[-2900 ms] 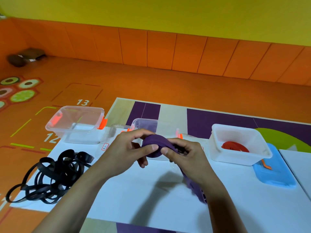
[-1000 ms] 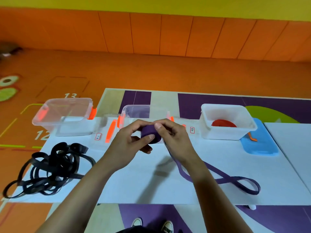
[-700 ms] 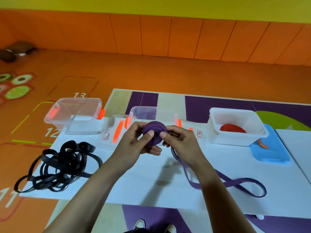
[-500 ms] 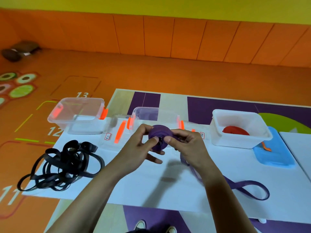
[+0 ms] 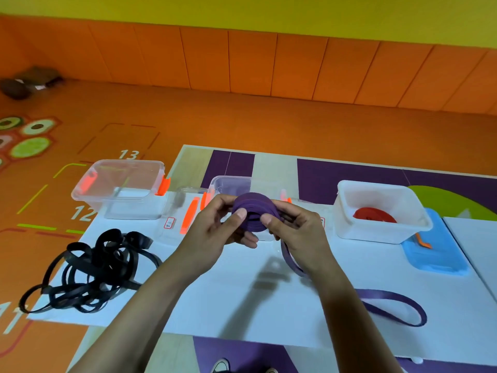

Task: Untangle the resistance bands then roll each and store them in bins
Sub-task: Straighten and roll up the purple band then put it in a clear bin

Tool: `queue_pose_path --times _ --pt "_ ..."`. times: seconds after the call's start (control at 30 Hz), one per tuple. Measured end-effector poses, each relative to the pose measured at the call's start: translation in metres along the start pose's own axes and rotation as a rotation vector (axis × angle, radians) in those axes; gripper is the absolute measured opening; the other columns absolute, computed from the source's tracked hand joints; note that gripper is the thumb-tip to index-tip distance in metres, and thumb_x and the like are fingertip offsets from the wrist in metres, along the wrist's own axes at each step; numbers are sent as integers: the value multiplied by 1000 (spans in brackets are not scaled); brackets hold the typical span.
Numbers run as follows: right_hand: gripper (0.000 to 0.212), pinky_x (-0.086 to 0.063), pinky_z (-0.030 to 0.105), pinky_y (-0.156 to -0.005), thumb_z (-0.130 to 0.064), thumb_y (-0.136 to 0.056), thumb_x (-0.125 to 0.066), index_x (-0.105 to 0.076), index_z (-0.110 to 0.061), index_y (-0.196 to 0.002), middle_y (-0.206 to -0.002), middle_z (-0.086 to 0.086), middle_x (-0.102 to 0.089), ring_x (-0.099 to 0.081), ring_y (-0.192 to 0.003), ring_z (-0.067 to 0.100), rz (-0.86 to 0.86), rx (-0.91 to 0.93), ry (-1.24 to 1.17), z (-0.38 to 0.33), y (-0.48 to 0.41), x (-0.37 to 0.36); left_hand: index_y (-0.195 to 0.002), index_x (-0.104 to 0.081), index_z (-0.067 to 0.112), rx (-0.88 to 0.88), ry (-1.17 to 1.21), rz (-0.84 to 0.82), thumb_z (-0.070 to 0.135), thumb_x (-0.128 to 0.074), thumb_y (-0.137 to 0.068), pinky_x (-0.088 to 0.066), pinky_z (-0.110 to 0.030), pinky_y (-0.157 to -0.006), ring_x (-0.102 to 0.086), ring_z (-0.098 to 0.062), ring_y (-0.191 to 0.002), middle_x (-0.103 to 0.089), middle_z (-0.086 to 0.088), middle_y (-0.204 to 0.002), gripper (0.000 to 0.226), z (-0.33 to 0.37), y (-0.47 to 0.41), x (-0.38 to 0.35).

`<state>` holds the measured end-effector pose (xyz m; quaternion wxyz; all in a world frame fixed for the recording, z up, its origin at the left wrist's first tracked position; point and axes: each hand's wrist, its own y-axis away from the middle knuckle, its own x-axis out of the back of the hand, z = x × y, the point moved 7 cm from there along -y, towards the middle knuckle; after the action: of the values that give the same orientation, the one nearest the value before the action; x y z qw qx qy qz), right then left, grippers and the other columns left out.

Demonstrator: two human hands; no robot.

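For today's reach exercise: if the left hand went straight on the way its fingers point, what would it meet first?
The purple roll that the left hand grips; just beyond it, probably the right hand.

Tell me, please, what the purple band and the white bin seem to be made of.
Purple band: probably rubber or latex, matte; it coils tightly and its loose tail lies limp. White bin: probably plastic, milky and smooth, with thin moulded walls.

Looks like a children's play or activity room, judging by orange wall panels point(image 5: 250, 60) under a yellow wall point(image 5: 242, 9), an orange floor point(image 5: 269, 122) printed with numbered boxes point(image 5: 128, 154) and green hexagon spots point(image 5: 31, 146), and a table point(image 5: 349, 170) patterned purple and green.
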<state>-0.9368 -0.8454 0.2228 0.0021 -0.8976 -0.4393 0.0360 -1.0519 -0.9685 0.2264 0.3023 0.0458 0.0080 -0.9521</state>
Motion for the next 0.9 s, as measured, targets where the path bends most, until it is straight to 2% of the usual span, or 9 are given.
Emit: queue_pose_path --times 0.1,0.2,0.3,0.37,0.4,0.53,0.67,0.8,0.9 --pt "23 -47 25 -65 -11 -89 -75 -77 -18 -111 -85 -1 -76 -59 -67 11 56 -43 1 10 -3 5 -122 -52 4 34 81 -14 18 -59 -101 -59 -40 -76 -72 -39 -76 -61 -28 -118 26 -10 -1 -3" --pt "23 -49 17 -67 -5 -87 -76 -78 -12 -109 -86 -5 -78 -65 -69 6 69 -44 -15 11 0 7 -123 -52 5 98 55 -45 10 -51 -106 -60 -42 -77 -73 -41 -83 -61 -26 -122 18 -16 0 -3" --pt "27 -52 16 -78 -7 -82 -82 -79 -14 -108 -97 -3 -80 -74 -89 10 23 -39 57 5 2 9 -118 -57 18 106 -302 -53 15 -56 -103 -63 -42 -75 -74 -25 -82 -63 -5 -121 15 -9 -1 5" --pt "27 -50 13 -76 -11 -79 -86 -81 -23 -103 -93 -10 -79 -72 -85 3 -32 -38 205 0 0 8 -117 -60 33 -7 -630 -42 28 -68 -96 -61 -30 -73 -69 -12 -80 -60 17 -118 23 6 -1 11" --pt "27 -49 11 -74 -12 -78 -87 -80 -25 -100 -90 -12 -78 -70 -82 1 -56 -35 255 -3 -1 5 -115 -62 38 -68 -677 -47 30 -71 -93 -59 -27 -71 -68 -10 -79 -61 22 -116 25 13 0 12" --pt "25 -54 16 -77 -11 -80 -85 -80 -20 -102 -93 -9 -78 -72 -87 7 -77 11 260 -11 -1 -1 -111 -65 36 -148 -648 -150 30 -67 -97 -56 -26 -70 -70 -18 -74 -67 16 -102 15 20 0 10" --pt "26 -57 28 -87 -7 -83 -81 -79 -18 -107 -101 0 -79 -74 -96 20 -36 11 82 -3 0 4 -114 -61 28 -126 -506 -87 27 -62 -99 -53 -19 -73 -73 -18 -79 -71 16 -96 15 18 3 9" --pt "25 -48 18 -70 -8 -86 -77 -78 -16 -110 -97 0 -79 -66 -80 7 25 -13 -11 5 -1 7 -119 -60 16 -103 -183 -19 26 -58 -98 -60 -31 -81 -74 -28 -93 -70 1 -113 23 12 -1 7" --pt "29 -45 26 -67 -20 -83 -76 -77 -12 -111 -83 -5 -76 -56 -68 9 99 -26 -70 12 -1 9 -120 -57 8 -28 64 -1 21 -55 -98 -60 -39 -87 -73 -32 -103 -67 -12 -122 25 -3 -1 -1"
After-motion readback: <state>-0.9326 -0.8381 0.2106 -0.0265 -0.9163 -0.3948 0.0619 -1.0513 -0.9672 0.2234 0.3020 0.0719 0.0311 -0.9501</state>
